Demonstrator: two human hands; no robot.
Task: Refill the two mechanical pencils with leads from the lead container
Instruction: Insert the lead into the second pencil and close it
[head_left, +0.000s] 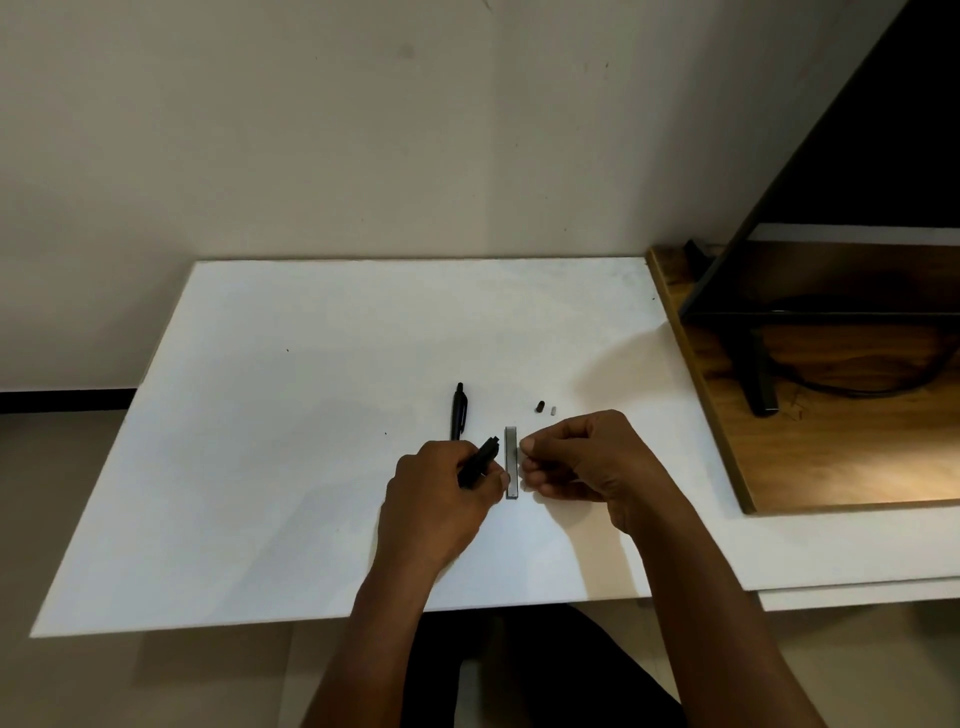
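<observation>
The refill looks to be in its early-to-middle stretch. The left hand (441, 493) has its grip closed around one mechanical pencil (480, 461), held tilted with its open back end pointing up and toward the lead container (511, 462). Two small parts, a dark cap (541, 407) and a pale eraser (553, 410), lie on the white bench (260, 441) just beyond the right hand, side by side; I judge they came off the held pencil, so it stands opened and ready for lead.

The right hand (582, 457) has its grip pinched narrow, thumb against fingertips, just beside the container. It may hold a lead, but anything so thin is too small to make out, so I cannot tell what it pinches.

The container lies flat on the bench between the two grips, a slim translucent case. Its contents cannot be read, nor whether it is open.

The second pencil (459, 410) lies on the bench just beyond the left grip, apparently with its cap on and untouched. By my reckoning, loading the first pencil, recapping it, and the whole refill of the second remain.
</observation>
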